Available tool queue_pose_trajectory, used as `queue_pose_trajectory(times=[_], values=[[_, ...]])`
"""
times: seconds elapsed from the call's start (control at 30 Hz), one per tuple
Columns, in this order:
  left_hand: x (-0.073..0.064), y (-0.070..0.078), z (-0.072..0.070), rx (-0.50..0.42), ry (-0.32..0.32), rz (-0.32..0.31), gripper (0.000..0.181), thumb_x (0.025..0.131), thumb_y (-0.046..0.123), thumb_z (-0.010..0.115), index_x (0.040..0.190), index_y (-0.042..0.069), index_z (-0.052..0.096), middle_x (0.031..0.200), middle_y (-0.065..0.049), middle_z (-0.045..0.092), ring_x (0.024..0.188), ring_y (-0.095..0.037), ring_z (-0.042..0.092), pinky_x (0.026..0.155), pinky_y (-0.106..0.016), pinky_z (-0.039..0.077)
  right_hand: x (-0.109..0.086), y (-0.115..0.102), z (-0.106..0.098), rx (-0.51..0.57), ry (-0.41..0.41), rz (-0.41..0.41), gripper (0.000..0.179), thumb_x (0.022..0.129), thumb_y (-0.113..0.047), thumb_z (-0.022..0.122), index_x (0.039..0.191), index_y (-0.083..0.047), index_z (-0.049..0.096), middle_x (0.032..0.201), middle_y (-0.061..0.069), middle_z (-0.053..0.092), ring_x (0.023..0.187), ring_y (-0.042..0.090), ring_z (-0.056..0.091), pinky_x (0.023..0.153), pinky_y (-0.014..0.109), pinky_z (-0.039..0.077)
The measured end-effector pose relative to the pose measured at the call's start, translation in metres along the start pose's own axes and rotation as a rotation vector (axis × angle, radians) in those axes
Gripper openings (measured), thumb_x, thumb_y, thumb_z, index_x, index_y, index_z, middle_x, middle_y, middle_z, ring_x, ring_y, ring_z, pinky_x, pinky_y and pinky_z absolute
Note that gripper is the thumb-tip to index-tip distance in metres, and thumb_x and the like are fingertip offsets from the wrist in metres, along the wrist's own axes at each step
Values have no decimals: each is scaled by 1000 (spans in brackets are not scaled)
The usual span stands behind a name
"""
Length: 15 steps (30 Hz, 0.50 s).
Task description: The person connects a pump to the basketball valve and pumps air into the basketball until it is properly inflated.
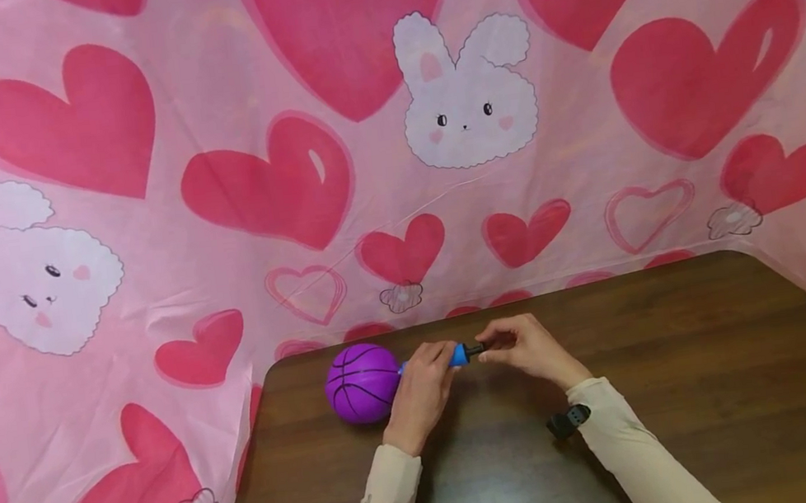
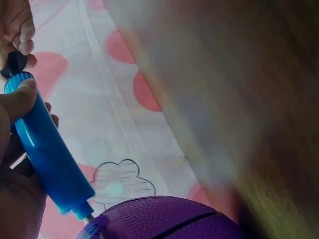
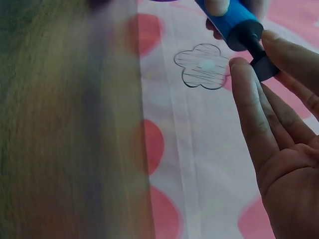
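A purple basketball (image 1: 362,383) with black lines rests on the table at the left. My left hand (image 1: 427,381) grips the blue barrel of a hand pump (image 2: 52,149), its thumb lying along the barrel near the black end. At the other end of the barrel, a thin metal needle (image 2: 89,217) meets the ball's surface. My right hand (image 1: 526,347) pinches the pump's black handle (image 3: 264,67) between thumb and fingers. A short length of black rod shows between handle and barrel.
The brown wooden table (image 1: 687,385) extends to the right and toward me. Behind it and at its sides hangs a pink cloth (image 1: 582,115) printed with hearts and bunnies. A black watch-like device (image 1: 568,422) sits at my right wrist.
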State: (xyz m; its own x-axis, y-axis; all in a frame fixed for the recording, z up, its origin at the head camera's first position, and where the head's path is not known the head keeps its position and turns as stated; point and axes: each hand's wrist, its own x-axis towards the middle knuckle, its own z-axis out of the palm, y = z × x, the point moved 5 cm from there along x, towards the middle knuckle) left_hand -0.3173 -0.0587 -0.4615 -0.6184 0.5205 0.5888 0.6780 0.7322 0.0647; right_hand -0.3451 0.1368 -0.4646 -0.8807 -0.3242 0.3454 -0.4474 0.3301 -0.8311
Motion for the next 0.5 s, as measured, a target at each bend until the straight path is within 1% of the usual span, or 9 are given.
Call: queue_pose_trajectory(times=[0.1, 0.33, 0.5], values=[[0, 0, -1, 0, 1, 6, 32, 92, 17, 81, 122, 11, 73, 117, -1, 75, 106, -15, 70, 96, -31, 60, 1, 0, 3, 7, -11, 10, 23, 84, -10, 87, 106, -8, 80, 98, 10, 80, 77, 9, 74, 77, 23, 63], [1, -2, -2, -15, -4, 13, 33, 93, 19, 80, 124, 11, 73, 120, -1, 74, 110, -16, 70, 98, -33, 60, 2, 1, 2, 20, -19, 30, 24, 85, -11, 87, 108, -11, 80, 99, 9, 80, 79, 11, 75, 79, 23, 62], [0, -2, -2, -30, -3, 8, 33, 92, 18, 81, 124, 11, 73, 120, -2, 74, 110, -17, 70, 97, -34, 60, 1, 3, 2, 22, -27, 41, 24, 85, -11, 86, 108, -10, 80, 101, 9, 80, 80, 11, 75, 80, 23, 63]])
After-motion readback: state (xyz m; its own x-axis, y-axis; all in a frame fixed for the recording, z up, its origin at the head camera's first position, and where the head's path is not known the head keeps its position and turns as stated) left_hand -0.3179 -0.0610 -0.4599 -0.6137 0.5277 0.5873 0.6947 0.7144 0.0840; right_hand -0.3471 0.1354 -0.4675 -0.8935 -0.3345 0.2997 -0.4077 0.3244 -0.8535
